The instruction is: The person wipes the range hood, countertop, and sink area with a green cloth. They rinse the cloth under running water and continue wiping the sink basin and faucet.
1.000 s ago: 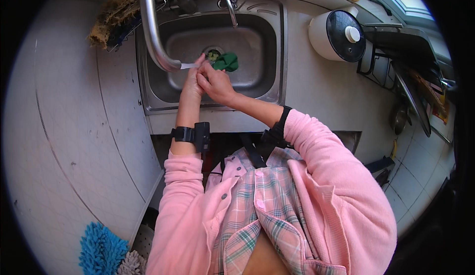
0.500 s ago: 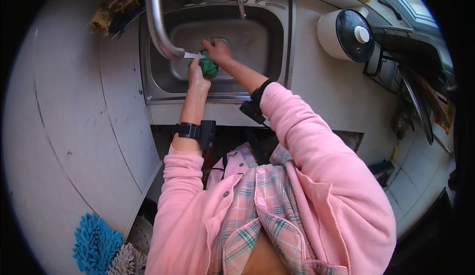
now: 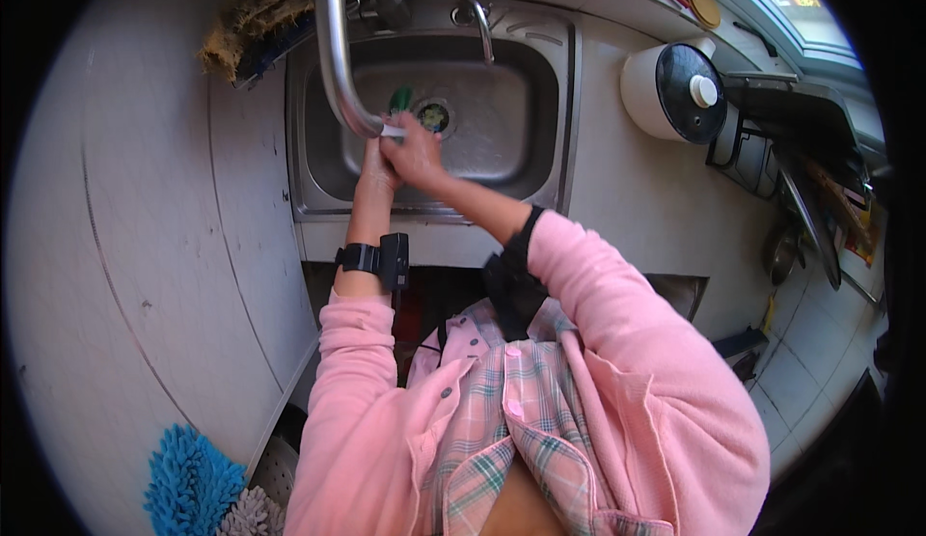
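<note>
Over the left half of the steel sink [image 3: 571, 121], my two hands are together under the tap's stream. My left hand [image 3: 379, 162] is partly covered by my right hand and the tap spout; its fingers are hidden. My right hand [image 3: 417, 158] is closed, its fingers curled against the left hand; what lies inside them cannot be seen. Just beyond the fingers shows a glossy green thing [image 3: 400, 99], mostly covered; whether a hand holds it is not visible. A curved metal tap [image 3: 338, 63] pours water [image 3: 393, 132] onto the hands. The drain [image 3: 434, 117] holds green and yellowish bits.
A second, small tap [image 3: 479, 29] stands at the sink's back. On the right counter sits a white pot [image 3: 666, 92] with a dark lid, near a rack [image 3: 748, 145] of pans. A brown fibrous bundle [image 3: 256, 25] lies left of the sink; a blue shaggy mop head [image 3: 188, 483] is lower left.
My right hand has come back toward me and closed against the left hand. The green thing, earlier between both hands, now shows only beyond the fingers. The drain has come into view.
</note>
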`<state>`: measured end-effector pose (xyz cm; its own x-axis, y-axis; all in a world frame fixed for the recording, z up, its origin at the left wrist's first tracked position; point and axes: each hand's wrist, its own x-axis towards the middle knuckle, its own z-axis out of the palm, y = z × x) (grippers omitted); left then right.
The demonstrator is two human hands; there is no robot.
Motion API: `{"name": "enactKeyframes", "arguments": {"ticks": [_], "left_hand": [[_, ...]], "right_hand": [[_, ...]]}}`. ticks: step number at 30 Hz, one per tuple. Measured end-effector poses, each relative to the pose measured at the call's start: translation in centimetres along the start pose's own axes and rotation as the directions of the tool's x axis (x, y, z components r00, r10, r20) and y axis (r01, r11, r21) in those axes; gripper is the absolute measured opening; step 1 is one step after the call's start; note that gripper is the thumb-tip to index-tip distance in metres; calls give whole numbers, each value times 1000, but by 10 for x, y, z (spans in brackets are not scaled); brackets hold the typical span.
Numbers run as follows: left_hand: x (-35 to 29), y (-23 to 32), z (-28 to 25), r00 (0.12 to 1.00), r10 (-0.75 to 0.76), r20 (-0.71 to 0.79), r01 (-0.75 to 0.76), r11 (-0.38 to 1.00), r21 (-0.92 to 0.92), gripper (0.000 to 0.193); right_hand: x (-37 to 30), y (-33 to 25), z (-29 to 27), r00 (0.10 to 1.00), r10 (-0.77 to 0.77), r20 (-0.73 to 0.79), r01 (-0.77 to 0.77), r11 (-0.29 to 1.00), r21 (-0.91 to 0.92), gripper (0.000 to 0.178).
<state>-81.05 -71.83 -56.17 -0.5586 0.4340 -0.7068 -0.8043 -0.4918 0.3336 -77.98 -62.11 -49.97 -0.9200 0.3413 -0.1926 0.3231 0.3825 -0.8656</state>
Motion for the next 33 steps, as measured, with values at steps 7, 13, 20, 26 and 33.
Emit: {"name": "enactKeyframes", "arguments": {"ticks": [7,13,20,26,33], "left_hand": [[32,-28,-15,953,146,-265,-180,978,-108,33],[13,-5,15,929,212,-303,-152,966,208,37],[-6,-22,41,889,213,-404,-174,976,132,42],[-24,11,37,878,294,-378,-223,950,219,43],[-49,18,46,897,374,-235,-237,856,459,69]], "right_hand": [[32,3,-6,996,84,12,-84,994,70,25],[27,-7,-4,999,-6,51,9,998,-59,20],[48,32,-1,996,83,20,-83,997,-9,26],[83,57,-19,854,-35,519,129,981,-146,56],[45,7,-32,874,-315,369,370,925,-88,62]]}}
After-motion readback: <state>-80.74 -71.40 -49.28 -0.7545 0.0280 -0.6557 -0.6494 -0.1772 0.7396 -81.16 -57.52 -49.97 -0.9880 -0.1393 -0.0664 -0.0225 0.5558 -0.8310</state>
